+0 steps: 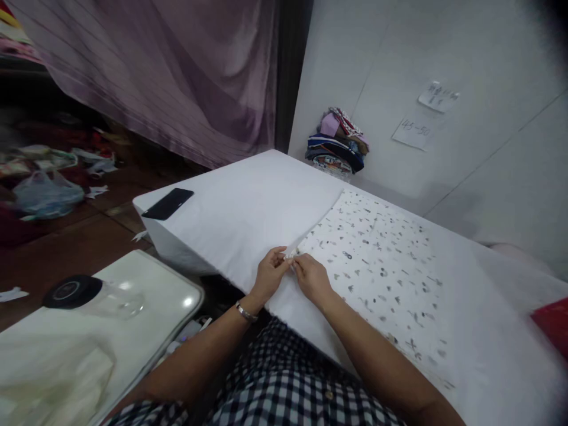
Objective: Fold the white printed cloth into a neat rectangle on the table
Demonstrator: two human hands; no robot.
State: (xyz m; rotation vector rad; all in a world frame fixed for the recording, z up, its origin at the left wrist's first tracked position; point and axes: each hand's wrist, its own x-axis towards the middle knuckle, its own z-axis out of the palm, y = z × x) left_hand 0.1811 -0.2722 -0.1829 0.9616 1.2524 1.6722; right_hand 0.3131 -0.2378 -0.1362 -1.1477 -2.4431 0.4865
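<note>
A white fabric piece (386,278) printed with small dark motifs lies spread on the white-covered table (239,195). At its near left corner my left hand (270,275) and my right hand (312,277) meet, thumbs and fingers pinched on the fabric's edge. A small gathered or folded bit of the cloth shows between the fingertips. The exact fold is too small to make out. My left wrist wears a metal bracelet (246,312).
A black phone (168,203) lies at the table's left corner. Folded clothes (337,145) are stacked by the wall. Lower left, a white side surface (146,272) carries a clear container with a black lid (73,291). A red item (552,325) sits far right.
</note>
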